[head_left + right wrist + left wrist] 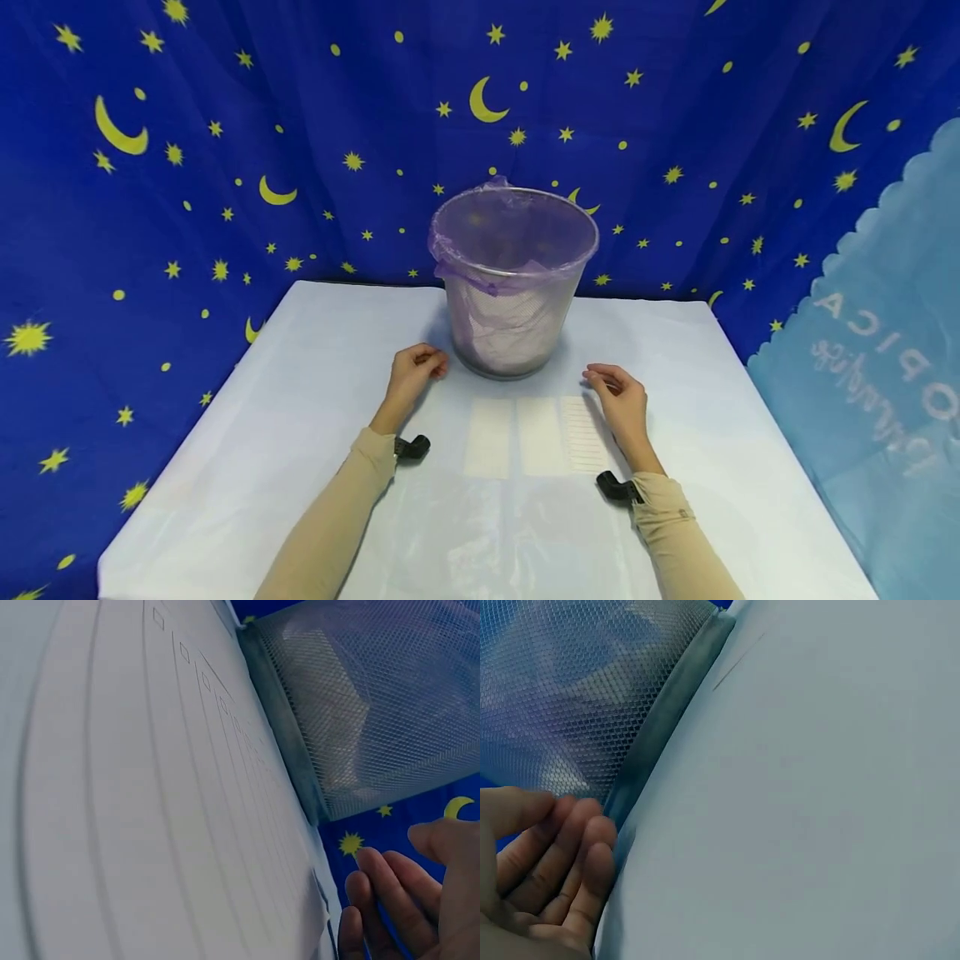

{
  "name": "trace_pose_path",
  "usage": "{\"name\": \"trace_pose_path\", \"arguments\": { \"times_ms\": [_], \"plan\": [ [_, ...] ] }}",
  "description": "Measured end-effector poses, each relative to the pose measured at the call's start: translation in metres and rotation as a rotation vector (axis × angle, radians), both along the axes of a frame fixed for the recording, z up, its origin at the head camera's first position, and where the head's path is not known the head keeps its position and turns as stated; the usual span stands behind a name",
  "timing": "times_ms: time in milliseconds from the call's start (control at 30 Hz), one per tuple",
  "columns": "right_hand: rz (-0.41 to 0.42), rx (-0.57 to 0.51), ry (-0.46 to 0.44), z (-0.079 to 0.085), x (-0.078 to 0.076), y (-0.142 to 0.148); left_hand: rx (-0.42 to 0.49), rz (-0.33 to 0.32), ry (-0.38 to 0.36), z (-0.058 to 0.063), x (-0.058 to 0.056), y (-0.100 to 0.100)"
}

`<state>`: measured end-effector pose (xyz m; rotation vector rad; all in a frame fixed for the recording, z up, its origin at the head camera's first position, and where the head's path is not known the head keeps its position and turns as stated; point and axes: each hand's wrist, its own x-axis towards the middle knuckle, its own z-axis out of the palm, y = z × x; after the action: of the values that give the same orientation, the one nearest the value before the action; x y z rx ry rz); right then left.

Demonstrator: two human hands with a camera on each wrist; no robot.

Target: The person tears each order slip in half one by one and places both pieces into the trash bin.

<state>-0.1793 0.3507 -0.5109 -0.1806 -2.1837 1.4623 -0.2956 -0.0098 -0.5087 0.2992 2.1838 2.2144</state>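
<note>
A round wire-mesh wastebasket (pixel 517 321) stands upright at the back of the table, lined with a thin purple plastic bag (pixel 491 279) folded over its rim. My left hand (pixel 416 372) is just left of the basket's base, fingers loosely curved and holding nothing. In the left wrist view those fingertips (pixel 600 832) overlap the basket's lower edge. To the right of the basket, my right hand (pixel 618 404) hovers by a lined paper sheet (pixel 583 433), relaxed and without anything in it. The right wrist view shows the sheet's lines and small checkboxes.
Two pale blank sheets, a left one (pixel 489 437) and a middle one (pixel 540 437), lie in a row beside the lined sheet. Glossy clear plastic covers the front of the white table (pixel 247 467). Behind hangs a blue curtain (pixel 405 100) with moons and stars.
</note>
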Motion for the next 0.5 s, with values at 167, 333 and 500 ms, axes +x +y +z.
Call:
{"name": "trace_pose_path", "arguments": {
  "times_ms": [167,333,500],
  "plan": [
    [0.027,0.019,0.058,0.01,0.006,-0.01,-0.086,-0.004,0.065,0.0,0.006,0.002],
    [0.056,0.082,0.068,0.034,0.019,-0.035,-0.283,0.005,0.124,-0.002,0.013,0.008],
    [0.143,0.12,0.033,0.039,0.023,-0.053,-0.432,-0.038,0.229,-0.001,0.022,0.019]
  ]
}}
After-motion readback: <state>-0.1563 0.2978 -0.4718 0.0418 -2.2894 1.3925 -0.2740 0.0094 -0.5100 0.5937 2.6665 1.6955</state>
